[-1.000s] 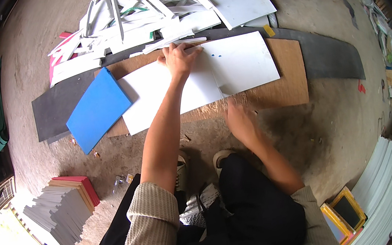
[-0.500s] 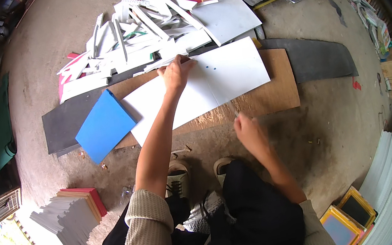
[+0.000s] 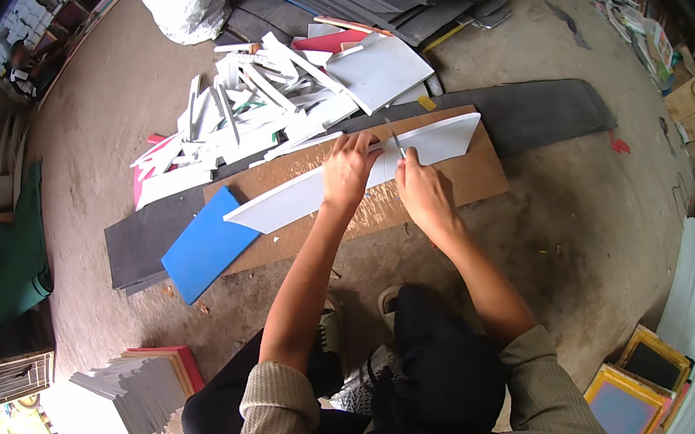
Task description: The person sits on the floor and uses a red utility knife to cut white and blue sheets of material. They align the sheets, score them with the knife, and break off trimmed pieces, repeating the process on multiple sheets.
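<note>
A white foam sheet (image 3: 285, 205) is tipped up on edge over a worn brown board (image 3: 468, 172). My left hand (image 3: 349, 169) is closed on the sheet's upper edge near its middle. Just to the right, my right hand (image 3: 425, 190) grips a thin cutter knife (image 3: 396, 140), its blade pointing away from me at the sheet's upper edge. Exactly where the blade meets the sheet is too small to tell. A blue foam sheet (image 3: 205, 245) lies flat at the left end of the board.
Beyond the board lies a heap of white foam offcuts (image 3: 264, 101) with a larger grey-white sheet (image 3: 381, 70). Dark grey sheets (image 3: 539, 115) run beneath the board. Stacked sheets (image 3: 140, 399) stand lower left, yellow-framed screens (image 3: 622, 404) lower right. Far left, a person (image 3: 22, 76) sits.
The white sheet has gone from lying flat to tipped up. My right hand has moved up from the sheet's near edge to its upper edge, beside my left hand. The view has shifted.
</note>
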The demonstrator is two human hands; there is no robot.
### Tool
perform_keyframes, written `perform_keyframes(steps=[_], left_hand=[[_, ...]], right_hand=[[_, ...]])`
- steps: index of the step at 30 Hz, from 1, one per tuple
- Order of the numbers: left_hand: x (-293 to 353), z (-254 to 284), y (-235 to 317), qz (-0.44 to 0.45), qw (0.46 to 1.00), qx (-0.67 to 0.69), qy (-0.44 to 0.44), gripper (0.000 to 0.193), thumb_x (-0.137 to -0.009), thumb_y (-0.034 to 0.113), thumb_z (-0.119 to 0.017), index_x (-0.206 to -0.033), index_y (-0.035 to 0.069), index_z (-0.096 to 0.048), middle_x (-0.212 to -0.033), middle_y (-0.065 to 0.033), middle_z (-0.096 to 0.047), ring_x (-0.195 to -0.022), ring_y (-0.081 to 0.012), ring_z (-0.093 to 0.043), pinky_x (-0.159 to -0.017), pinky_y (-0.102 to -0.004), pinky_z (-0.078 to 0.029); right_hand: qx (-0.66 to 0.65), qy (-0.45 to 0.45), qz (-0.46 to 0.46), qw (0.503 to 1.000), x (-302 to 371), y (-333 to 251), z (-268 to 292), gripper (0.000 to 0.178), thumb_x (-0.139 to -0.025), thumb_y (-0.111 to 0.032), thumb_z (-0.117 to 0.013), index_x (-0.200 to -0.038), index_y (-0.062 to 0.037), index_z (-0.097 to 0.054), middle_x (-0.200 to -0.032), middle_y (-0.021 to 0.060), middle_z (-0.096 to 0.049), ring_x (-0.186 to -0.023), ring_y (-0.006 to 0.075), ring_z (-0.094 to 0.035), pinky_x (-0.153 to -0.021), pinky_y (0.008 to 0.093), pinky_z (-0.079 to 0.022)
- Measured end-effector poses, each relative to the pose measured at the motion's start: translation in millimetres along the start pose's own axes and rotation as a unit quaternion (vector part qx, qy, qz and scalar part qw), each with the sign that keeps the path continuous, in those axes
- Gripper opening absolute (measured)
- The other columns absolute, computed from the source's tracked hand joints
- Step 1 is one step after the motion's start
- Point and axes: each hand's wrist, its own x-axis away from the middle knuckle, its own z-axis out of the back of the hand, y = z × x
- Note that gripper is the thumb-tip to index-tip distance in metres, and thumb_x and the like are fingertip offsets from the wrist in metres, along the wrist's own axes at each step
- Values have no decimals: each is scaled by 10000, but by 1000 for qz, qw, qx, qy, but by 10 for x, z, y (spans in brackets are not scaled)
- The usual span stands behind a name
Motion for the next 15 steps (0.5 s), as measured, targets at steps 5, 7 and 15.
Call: perform_keyframes(steps=[5,7,15], left_hand=[[29,-4,59,5,999,31,-10,196,-785,268,-580,-838,81,-550,-764,-68,-606,-748,-228,-589,-591,-334,-481],[17,12,41,12,998,51,-36,195,-799,268,-564,-837,78,-546,-760,-82,-609,-730,-248,-597,-596,-343,-480],[-6,-16,28,25,998,47,-33,185,-805,258,-568,-856,83,-536,-765,-100,-623,-660,-282,-609,-558,-366,-482]], right_hand=[[34,-11,-1,999,64,105,-89,213,-874,-224,-414,-948,-33,-472,-520,145,-561,-513,308,-595,-455,414,-461],[44,-27,-5,999,84,105,-91,229,-866,-220,-424,-972,-24,-478,-528,149,-567,-516,314,-596,-466,417,-465],[52,-59,-17,997,74,19,-122,281,-844,-201,-455,-1023,16,-462,-559,172,-580,-564,325,-609,-506,416,-483]])
